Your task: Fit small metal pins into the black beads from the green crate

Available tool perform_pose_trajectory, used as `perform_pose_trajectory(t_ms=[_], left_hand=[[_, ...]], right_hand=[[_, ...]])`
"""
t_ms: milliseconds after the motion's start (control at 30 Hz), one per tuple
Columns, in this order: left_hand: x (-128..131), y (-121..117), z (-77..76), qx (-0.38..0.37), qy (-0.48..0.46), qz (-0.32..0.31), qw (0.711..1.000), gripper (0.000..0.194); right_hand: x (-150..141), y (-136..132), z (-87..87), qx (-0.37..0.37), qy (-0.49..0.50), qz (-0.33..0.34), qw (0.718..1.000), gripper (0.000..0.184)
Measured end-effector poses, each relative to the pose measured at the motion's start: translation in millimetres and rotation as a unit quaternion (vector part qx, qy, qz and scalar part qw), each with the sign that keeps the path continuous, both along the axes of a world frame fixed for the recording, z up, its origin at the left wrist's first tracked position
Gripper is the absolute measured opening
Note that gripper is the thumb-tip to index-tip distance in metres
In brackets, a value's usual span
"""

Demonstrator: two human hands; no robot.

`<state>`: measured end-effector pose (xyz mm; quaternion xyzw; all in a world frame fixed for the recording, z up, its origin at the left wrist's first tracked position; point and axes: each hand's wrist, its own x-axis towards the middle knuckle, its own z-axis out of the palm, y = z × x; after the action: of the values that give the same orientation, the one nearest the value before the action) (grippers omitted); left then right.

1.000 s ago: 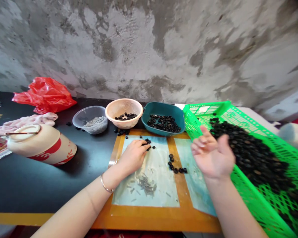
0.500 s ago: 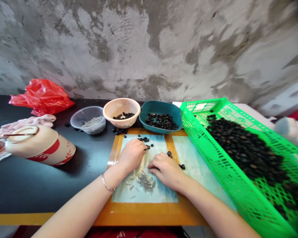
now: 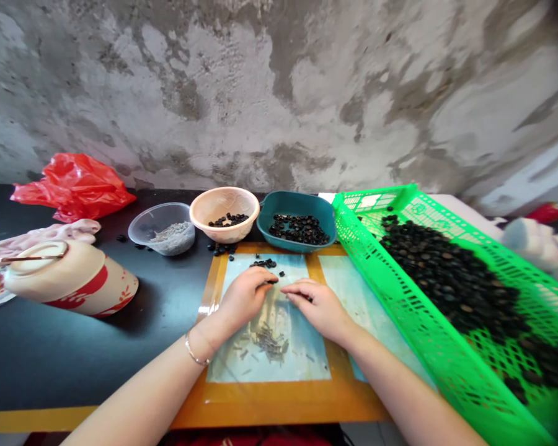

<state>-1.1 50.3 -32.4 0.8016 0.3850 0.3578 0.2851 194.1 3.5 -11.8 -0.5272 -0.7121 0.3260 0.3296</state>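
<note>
My left hand [image 3: 245,294] pinches a small black round piece [image 3: 272,282] between thumb and fingertips, over the pale blue sheet [image 3: 297,365]. Facing it, a short gap away, my right hand [image 3: 320,310] has thumb and forefinger pressed together; whatever is between them is too small to make out. Below both hands lies a loose pile of short thin grey pins [image 3: 270,342]. More black pieces [image 3: 266,263] rest on the sheet just beyond my left hand. A bit of dark material shows by the curled fingers of my right hand.
Along the back stand a clear bowl [image 3: 137,228] of grey pins, a peach bowl [image 3: 202,224] and a teal basin [image 3: 270,238] of black pieces. A green crate [image 3: 400,334] heaped with them is at right. A tumbler [image 3: 86,279], gloves [image 3: 74,230] and red bag [image 3: 79,186] lie left.
My right hand has come up from beside the pin pile to near my left fingertips. My left hand has stayed close to the black pieces. The view has shifted slightly.
</note>
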Motion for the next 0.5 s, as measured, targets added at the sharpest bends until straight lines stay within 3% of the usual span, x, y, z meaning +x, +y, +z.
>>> perform_pose_trajectory(t_ms=[100, 200, 500], left_hand=[[1, -7, 4.3, -0.141, -0.068, 0.008, 0.988, 0.025], [2, -13, 10.1, -0.203, -0.088, 0.005, 0.975, 0.029], [1, -20, 20.6, -0.132, -0.039, -0.020, 0.990, 0.034]], right_hand=[[-1, 1, 0.9, -0.034, 0.060, -0.034, 0.997, 0.022], [-3, 0, -1.9, -0.069, 0.112, -0.051, 0.990, 0.026], [-7, -2, -6.5, -0.101, 0.142, -0.034, 0.984, 0.022]])
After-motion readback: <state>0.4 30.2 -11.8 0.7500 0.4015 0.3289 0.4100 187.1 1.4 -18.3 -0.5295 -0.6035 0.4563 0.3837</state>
